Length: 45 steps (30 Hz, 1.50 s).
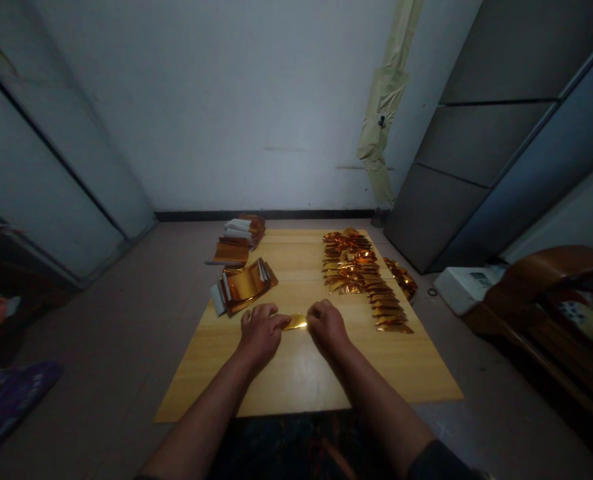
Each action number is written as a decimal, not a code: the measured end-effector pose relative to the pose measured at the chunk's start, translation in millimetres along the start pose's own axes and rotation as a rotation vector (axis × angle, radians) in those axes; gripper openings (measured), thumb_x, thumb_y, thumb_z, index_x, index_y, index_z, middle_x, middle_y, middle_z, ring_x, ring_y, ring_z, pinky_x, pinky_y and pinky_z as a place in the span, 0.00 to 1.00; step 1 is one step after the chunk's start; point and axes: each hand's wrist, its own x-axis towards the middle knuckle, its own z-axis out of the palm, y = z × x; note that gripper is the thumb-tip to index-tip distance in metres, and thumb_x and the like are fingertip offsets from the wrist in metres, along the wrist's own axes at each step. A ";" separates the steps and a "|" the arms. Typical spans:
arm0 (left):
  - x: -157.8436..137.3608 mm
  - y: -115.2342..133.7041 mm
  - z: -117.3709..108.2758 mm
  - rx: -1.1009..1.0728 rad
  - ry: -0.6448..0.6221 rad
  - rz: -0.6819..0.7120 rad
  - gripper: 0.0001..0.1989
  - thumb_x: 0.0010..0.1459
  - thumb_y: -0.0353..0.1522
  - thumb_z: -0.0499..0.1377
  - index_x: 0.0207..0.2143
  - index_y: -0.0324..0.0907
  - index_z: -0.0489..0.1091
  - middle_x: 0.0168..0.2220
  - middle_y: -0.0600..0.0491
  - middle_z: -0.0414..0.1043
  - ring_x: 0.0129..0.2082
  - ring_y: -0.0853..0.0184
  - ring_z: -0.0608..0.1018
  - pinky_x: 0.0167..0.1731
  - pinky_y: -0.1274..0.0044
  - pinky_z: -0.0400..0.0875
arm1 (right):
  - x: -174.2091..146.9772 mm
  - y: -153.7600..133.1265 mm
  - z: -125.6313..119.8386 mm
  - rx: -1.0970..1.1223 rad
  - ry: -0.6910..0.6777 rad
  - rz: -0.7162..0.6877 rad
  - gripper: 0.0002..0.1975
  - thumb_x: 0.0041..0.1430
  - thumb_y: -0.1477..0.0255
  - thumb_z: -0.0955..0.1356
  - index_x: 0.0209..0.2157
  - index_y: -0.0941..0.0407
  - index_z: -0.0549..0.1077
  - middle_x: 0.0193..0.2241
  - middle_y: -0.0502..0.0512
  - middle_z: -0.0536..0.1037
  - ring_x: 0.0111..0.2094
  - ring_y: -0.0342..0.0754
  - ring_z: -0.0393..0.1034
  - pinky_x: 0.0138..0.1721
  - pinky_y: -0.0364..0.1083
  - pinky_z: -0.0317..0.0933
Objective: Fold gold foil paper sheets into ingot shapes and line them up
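A narrow gold foil strip (295, 323) is lying crosswise near the middle of the tabletop (301, 380), its shiny side facing up and catching light toward the right. Its ends are running under the left hand (263, 331) and the right hand (328, 324). Beyond it to the left, a loose stack of gold foil sheets (246, 283) is bending into a curve and showing pale grey parts at its sides. On the right, folded foil pieces (349, 262) are lying closely overlapped in rows, gleaming gold and orange.
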 end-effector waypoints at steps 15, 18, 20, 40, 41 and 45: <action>14.6 13.9 10.3 0.153 -0.015 0.287 0.12 0.64 0.33 0.52 0.41 0.46 0.75 0.34 0.49 0.70 0.40 0.60 0.68 0.41 0.68 0.56 | -5.7 -4.9 -19.6 -0.415 -0.260 -0.310 0.12 0.66 0.67 0.63 0.37 0.49 0.79 0.34 0.50 0.71 0.32 0.42 0.64 0.31 0.41 0.50; 14.2 10.6 11.9 0.127 -0.021 0.285 0.13 0.64 0.33 0.52 0.44 0.49 0.75 0.35 0.48 0.70 0.41 0.60 0.67 0.41 0.67 0.56 | -3.2 -7.2 -24.8 -0.462 -0.285 -0.367 0.13 0.67 0.65 0.62 0.38 0.50 0.78 0.34 0.51 0.72 0.30 0.43 0.63 0.29 0.43 0.48; 14.9 10.4 11.9 0.122 -0.031 0.267 0.13 0.63 0.32 0.53 0.44 0.50 0.76 0.35 0.48 0.70 0.41 0.59 0.67 0.41 0.67 0.56 | -0.7 -8.2 -29.0 -0.478 -0.309 -0.383 0.13 0.66 0.66 0.63 0.36 0.51 0.78 0.33 0.51 0.72 0.30 0.43 0.62 0.28 0.43 0.46; 21.0 -1.0 12.4 -0.060 -0.044 0.430 0.13 0.62 0.32 0.53 0.46 0.43 0.74 0.42 0.47 0.71 0.42 0.62 0.69 0.45 0.69 0.64 | -8.6 -2.7 -45.1 -0.463 -0.317 -0.396 0.06 0.63 0.68 0.66 0.36 0.52 0.75 0.37 0.50 0.73 0.38 0.43 0.66 0.34 0.41 0.52; 21.1 -1.2 12.9 -0.064 -0.039 0.435 0.13 0.63 0.33 0.52 0.46 0.43 0.74 0.42 0.47 0.71 0.42 0.62 0.69 0.45 0.69 0.64 | -9.0 -3.1 -44.3 -0.467 -0.311 -0.392 0.06 0.62 0.68 0.66 0.36 0.52 0.75 0.37 0.50 0.73 0.39 0.44 0.65 0.34 0.41 0.52; 21.4 -0.8 14.3 -0.062 -0.034 0.442 0.15 0.65 0.34 0.50 0.46 0.42 0.74 0.41 0.47 0.71 0.41 0.62 0.69 0.44 0.70 0.65 | -9.5 -2.3 -37.3 -0.480 -0.281 -0.381 0.07 0.64 0.67 0.65 0.37 0.52 0.74 0.37 0.51 0.73 0.39 0.44 0.65 0.35 0.41 0.52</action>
